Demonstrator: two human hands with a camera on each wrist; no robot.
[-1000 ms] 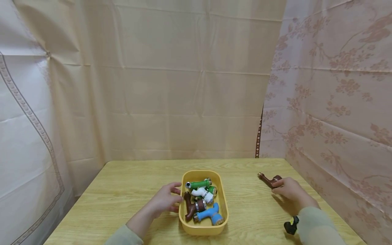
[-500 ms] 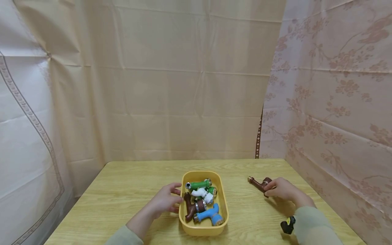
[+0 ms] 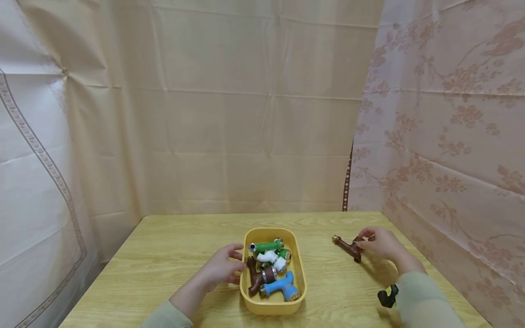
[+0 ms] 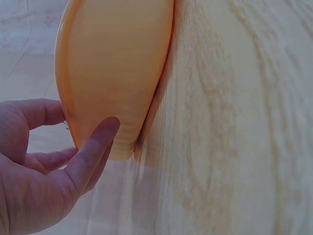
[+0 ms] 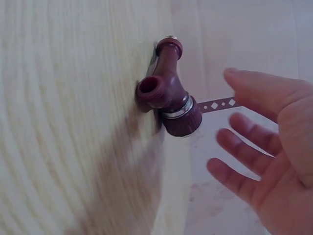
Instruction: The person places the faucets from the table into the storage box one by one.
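A brown plastic tap (image 3: 348, 248) with a brass threaded end lies on the table to the right. Just beside its ribbed knob (image 5: 182, 122) is my right hand (image 3: 381, 246); in the right wrist view the fingers are spread and a gap separates them from the tap. My left hand (image 3: 223, 265) rests against the left side of a yellow tub (image 3: 270, 309), fingers fairly straight at its rim and wall. Inside the tub lie a green tap (image 3: 266, 247), a white tap (image 3: 268, 258), another brown tap (image 3: 254, 278) and a blue tap (image 3: 280, 286), with more green showing beneath the white one.
The wooden table (image 3: 176, 255) runs back to a beige curtain (image 3: 246, 136). A flowered cloth (image 3: 459, 150) hangs along the right edge. A black wrist device (image 3: 387, 296) is strapped near my right sleeve.
The brown tap on the right slid left across the table with my right hand gripping it. My right hand has since let go and shifted slightly away from me. My left hand stayed put.
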